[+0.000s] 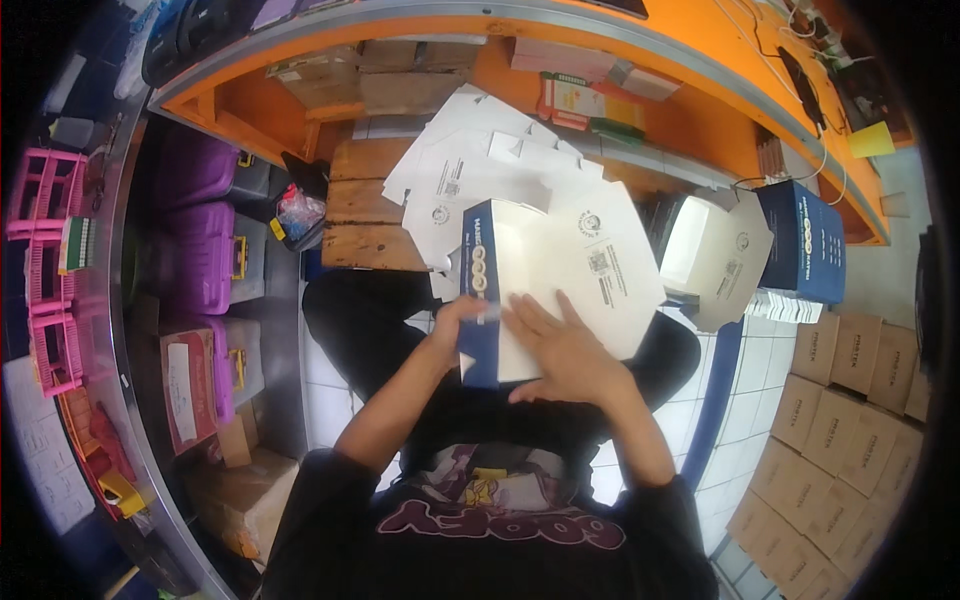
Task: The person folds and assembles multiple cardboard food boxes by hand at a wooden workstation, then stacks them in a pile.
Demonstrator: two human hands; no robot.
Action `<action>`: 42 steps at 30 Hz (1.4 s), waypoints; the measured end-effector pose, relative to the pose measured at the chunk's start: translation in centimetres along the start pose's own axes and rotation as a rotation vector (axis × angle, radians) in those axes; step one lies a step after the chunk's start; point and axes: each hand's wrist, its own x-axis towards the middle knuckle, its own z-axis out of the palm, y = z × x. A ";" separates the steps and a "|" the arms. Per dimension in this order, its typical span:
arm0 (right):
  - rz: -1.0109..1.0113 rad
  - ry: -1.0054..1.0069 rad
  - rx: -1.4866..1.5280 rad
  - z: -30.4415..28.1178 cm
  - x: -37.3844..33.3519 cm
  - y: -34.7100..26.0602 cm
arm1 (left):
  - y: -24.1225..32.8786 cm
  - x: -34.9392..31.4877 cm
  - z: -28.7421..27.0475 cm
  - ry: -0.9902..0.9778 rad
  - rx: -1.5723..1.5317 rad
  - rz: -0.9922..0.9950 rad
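Note:
A partly folded paper food box [480, 345], navy on its side wall and white elsewhere, rests over my lap with its wide lid flap [610, 290] spread to the right. My left hand [458, 325] grips the navy side wall near its lower end; some of its fingers are hidden. My right hand [570, 355] lies on the white panel with its fingers spread, pressing against it. Just beyond the box, several flat white carton blanks [440, 150] are piled on a wooden slatted surface [370, 235].
To the right stand an opened white box [695, 245] and a stack of navy boxes [800, 240]. Brown cartons [840, 430] fill the far right. Purple bins [205, 255] sit under the left metal counter. An orange table [620, 45] with a shelf spans the far side.

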 end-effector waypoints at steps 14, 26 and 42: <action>0.282 -0.044 0.518 -0.5 0.2 6.4 | 5.9 -5.1 3.4 -0.015 1.300 0.742; 0.242 0.083 0.231 0.0 1.4 2.7 | 4.3 -4.5 7.3 0.121 1.953 1.156; 0.362 0.475 -0.180 -2.3 -1.7 2.8 | 5.0 -2.6 3.9 0.482 1.458 1.065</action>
